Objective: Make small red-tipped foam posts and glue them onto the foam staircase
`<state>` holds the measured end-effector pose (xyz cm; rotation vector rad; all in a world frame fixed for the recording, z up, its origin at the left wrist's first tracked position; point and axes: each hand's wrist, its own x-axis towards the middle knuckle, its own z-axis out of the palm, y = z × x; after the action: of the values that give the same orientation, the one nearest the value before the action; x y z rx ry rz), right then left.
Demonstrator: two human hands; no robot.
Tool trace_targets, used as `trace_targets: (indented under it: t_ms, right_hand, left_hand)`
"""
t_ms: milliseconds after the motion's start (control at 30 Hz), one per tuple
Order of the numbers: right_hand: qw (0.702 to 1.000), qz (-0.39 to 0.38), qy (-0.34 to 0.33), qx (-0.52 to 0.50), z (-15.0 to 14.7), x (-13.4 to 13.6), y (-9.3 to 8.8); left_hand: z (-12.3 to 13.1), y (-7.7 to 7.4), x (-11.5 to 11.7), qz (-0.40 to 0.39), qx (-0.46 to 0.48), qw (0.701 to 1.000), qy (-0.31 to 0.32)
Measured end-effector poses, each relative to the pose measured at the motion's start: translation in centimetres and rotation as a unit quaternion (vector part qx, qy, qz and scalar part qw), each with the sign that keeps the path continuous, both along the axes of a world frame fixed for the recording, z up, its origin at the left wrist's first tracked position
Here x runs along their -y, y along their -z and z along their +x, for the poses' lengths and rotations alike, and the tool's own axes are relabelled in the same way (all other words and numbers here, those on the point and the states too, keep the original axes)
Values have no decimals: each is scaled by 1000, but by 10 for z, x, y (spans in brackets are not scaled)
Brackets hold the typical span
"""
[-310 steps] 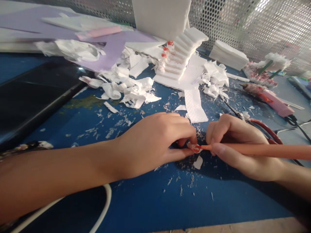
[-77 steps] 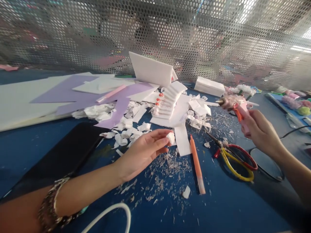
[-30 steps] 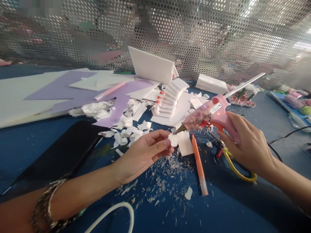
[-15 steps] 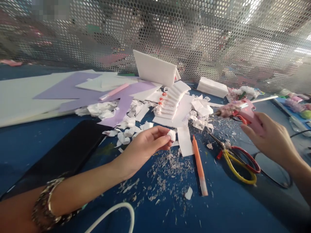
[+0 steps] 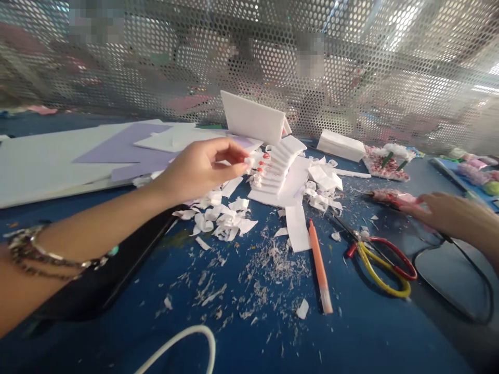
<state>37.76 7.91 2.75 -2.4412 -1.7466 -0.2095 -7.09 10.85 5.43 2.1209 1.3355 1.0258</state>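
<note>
**Left hand [image 5: 208, 169] pinches a small white piece [image 5: 249, 162] beside the stepped white stack [image 5: 280, 161]**

The left hand's thumb and forefinger close on the white piece, holding it above the table at the left edge of the stack. Small red-marked pieces [image 5: 260, 170] sit along that same edge; whether the held one touches the stack cannot be told. Bracelets [image 5: 50, 254] circle the wrist, and the forearm passes over a black flat device [image 5: 128, 265].

Well apart, the right hand [image 5: 448, 210] is over the pink body of a glue gun [image 5: 390, 198], whose nozzle points left. Hand and gun are blurred — whether the fingers grip it or lie loosely on it, I cannot tell. A black cable [image 5: 487, 291] loops on the table below the hand.

Between the hands, nearer the person, an orange marker [image 5: 319, 267] lies on the blue table [image 5: 249, 343], just beside a white strip [image 5: 299, 228]. Scissors [image 5: 384, 265] with red and yellow handles lie to its right. Curled white scraps [image 5: 222, 218] and fine shreds [image 5: 280, 259] are strewn around. Behind the stack stands a folded white board [image 5: 253, 118] — tent-shaped, near a perforated metal screen [image 5: 175, 67].
</note>
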Motion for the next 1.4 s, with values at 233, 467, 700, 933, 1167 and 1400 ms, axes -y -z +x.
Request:
trace_targets:
  t_ms: [233, 467, 700, 933, 1167, 1400]
  right_hand:
    - [922, -80, -375, 49, -103, -25, -40]
    - [896, 36, -440, 46, -166, -90, -47]
    - [889, 56, -453, -20, -201, -135, -32]
    - [892, 36, -450, -26, -219, -141, -15]
    - [893, 26, -449, -39, -217, -141, -18]
    - [893, 25, -447, -42, -218, -141, -16]
  left_hand:
    - [3, -6, -57, 102, -108, 988, 48]
    - [13, 1, -102, 131, -178, 970, 99]
    - [16, 8, -113, 146, -210, 958, 133]
    - [23, 12, -120, 152, -223, 953, 137]
    - [30, 8, -122, 148, -265, 942, 147]
    - [27, 2, -124, 159, -325, 917, 166]
